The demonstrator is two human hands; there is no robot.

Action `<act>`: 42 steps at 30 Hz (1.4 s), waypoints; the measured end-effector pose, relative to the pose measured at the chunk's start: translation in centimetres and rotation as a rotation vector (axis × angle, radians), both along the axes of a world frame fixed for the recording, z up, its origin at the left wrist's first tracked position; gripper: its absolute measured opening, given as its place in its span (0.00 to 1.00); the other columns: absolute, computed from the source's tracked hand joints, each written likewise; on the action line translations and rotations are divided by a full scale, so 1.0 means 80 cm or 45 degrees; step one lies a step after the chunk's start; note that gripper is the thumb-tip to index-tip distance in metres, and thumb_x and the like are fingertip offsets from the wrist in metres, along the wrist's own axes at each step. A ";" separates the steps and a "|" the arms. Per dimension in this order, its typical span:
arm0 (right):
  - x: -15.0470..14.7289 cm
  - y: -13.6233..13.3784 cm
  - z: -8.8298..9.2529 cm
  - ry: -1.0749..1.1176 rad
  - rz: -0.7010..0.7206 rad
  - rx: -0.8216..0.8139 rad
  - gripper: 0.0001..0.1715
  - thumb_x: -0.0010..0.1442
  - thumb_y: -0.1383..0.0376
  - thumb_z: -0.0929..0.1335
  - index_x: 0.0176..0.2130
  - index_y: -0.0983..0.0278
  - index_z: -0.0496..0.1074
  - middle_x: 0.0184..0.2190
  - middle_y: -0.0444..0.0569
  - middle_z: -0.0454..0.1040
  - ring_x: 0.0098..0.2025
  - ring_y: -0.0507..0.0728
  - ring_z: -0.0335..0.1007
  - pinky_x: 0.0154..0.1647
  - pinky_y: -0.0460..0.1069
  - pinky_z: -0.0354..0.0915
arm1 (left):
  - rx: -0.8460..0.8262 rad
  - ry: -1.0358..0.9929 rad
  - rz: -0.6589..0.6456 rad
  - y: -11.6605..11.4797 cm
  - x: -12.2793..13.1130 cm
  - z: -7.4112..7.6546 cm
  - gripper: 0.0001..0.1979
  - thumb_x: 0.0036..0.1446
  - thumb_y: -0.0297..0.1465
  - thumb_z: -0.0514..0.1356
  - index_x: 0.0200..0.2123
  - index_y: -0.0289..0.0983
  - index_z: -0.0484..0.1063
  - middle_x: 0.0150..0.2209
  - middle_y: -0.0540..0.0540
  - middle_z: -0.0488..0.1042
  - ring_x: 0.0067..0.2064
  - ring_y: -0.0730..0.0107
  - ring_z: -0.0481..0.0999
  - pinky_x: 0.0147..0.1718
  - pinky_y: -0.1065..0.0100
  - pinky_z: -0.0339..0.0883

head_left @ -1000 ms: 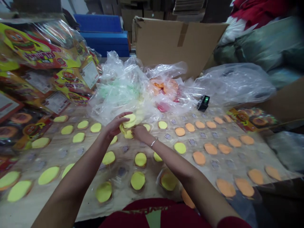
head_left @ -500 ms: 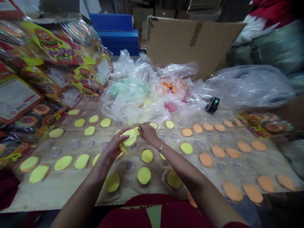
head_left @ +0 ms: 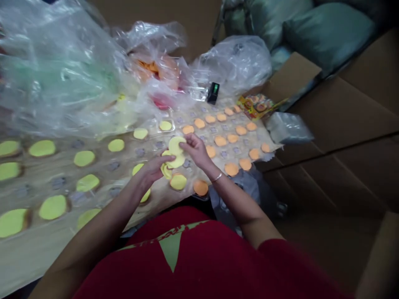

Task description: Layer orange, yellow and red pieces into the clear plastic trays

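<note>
Fan of thin round yellow foam-like discs over flat tan table: left hand pinches it from 8 o'clock, right hand grips top disc from 2 o'clock, likely to part the layers.

Yellow discs; orange discs.
Shirt: red, pale-green triangle. Box: black, green patch. Table: pale tan. Sacks: grey-green. Carton: brown. Packet: yellow, red, orange.

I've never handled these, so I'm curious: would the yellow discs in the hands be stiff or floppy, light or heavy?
The yellow discs look thin, so they're probably light. Lower ones appear bent beside the left hand, suggesting they may be floppy.
</note>
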State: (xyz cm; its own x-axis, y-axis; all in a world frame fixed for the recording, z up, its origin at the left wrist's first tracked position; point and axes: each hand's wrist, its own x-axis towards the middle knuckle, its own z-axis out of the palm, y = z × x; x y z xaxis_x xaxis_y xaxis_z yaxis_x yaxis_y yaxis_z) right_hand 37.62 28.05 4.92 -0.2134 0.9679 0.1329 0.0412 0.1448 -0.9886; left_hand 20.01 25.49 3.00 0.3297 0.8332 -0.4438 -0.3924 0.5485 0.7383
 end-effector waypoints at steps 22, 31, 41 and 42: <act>0.121 -0.151 -0.078 -0.931 0.574 0.598 0.11 0.66 0.64 0.62 0.40 0.62 0.74 0.40 0.51 0.76 0.44 0.56 0.70 0.47 0.50 0.62 | -0.206 0.324 -0.144 -0.039 0.054 -0.025 0.30 0.36 0.25 0.70 0.48 0.36 0.73 0.35 0.46 0.78 0.30 0.67 0.76 0.28 0.67 0.68; 0.082 -0.107 -0.072 -0.404 -0.107 0.140 0.12 0.58 0.59 0.70 0.39 0.64 0.70 0.37 0.48 0.70 0.35 0.52 0.67 0.38 0.47 0.66 | 0.123 0.284 -0.208 -0.047 0.065 -0.014 0.29 0.40 0.28 0.73 0.49 0.39 0.73 0.41 0.46 0.79 0.40 0.66 0.77 0.37 0.70 0.70; 0.105 -0.061 -0.067 -0.713 -0.170 0.535 0.07 0.65 0.65 0.63 0.39 0.64 0.71 0.37 0.51 0.73 0.40 0.55 0.68 0.42 0.48 0.65 | -0.266 0.049 0.069 -0.006 0.103 -0.018 0.02 0.53 0.19 0.61 0.31 0.28 0.73 0.24 0.46 0.73 0.21 0.76 0.70 0.15 0.77 0.60; 0.106 -0.060 -0.066 -0.790 -0.182 0.598 0.09 0.66 0.65 0.63 0.38 0.63 0.72 0.38 0.52 0.73 0.41 0.56 0.68 0.44 0.49 0.64 | -0.325 0.027 0.113 -0.002 0.109 -0.018 0.03 0.54 0.19 0.59 0.30 0.28 0.72 0.24 0.45 0.72 0.20 0.76 0.69 0.15 0.77 0.59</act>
